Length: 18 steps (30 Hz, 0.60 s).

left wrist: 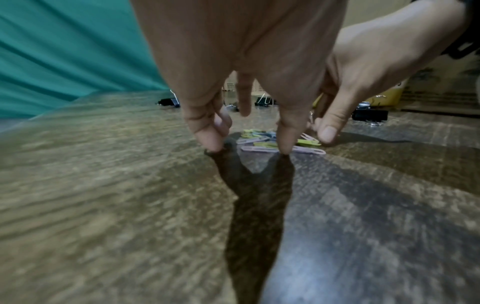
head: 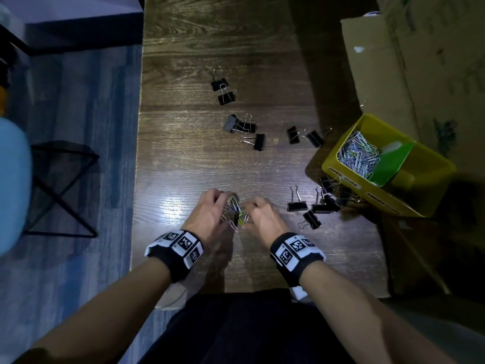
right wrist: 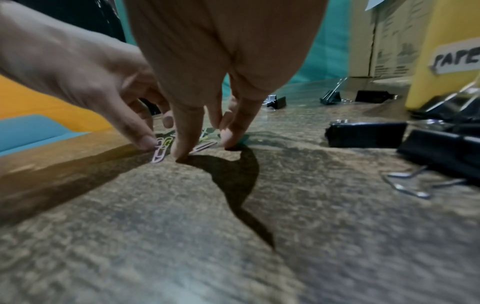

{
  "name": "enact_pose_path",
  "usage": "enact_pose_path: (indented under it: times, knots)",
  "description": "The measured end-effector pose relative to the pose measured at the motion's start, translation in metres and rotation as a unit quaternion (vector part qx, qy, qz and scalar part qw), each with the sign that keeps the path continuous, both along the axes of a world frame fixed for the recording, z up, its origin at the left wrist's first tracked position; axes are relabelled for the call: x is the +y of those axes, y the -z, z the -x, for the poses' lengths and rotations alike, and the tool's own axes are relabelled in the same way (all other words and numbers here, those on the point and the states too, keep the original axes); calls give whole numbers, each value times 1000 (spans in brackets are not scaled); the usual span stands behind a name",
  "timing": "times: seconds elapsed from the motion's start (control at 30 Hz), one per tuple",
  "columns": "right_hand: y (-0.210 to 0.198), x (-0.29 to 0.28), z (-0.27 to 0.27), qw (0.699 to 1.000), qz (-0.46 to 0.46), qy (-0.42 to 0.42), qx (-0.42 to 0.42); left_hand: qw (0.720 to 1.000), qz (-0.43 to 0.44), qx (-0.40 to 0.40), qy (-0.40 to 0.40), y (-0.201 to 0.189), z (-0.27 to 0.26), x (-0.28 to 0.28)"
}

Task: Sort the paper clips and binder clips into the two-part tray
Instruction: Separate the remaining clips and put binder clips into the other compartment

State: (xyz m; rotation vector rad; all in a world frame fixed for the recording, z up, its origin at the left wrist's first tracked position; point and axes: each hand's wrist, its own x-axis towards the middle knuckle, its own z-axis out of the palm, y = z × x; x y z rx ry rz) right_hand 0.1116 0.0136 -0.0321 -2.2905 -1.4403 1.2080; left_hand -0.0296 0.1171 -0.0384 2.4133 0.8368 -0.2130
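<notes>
Two hands at the paper-clip pile

Both hands, left hand [head: 210, 211] and right hand [head: 262, 215], flank a small pile of paper clips [head: 234, 212] on the wooden table [head: 183, 153], curled fingertips [left wrist: 284, 148] touching the tabletop; no clip is visibly pinched. Binder clips [head: 244, 127] lie scattered. Sorted paper clips fill one compartment of the yellow tray [head: 341, 164].
</notes>
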Motion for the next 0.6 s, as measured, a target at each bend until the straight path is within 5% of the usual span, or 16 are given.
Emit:
enact_pose_path:
  times: [0.13, 0.3, 0.37, 0.5, 0.6]
  knots:
    - [2, -5, -2, 998, -16, -51, -30, 988, -49, 67, 128, 1, 2, 17]
    - [3, 1, -3, 996, -10, -72, -42, 937, -81, 148, 305, -2, -8, 29]
    - [3, 2, -2, 995, -2, -86, -47, 934, -81, 126, 325, -5, -10, 34]
    - [-3, 6, 5, 993, 24, -100, -62, 883, -176, 99, 424, -12, -8, 37]
    - [-9, 7, 10, 980, 1, -163, -112, 882, -200, 38, 426, -18, -7, 32]
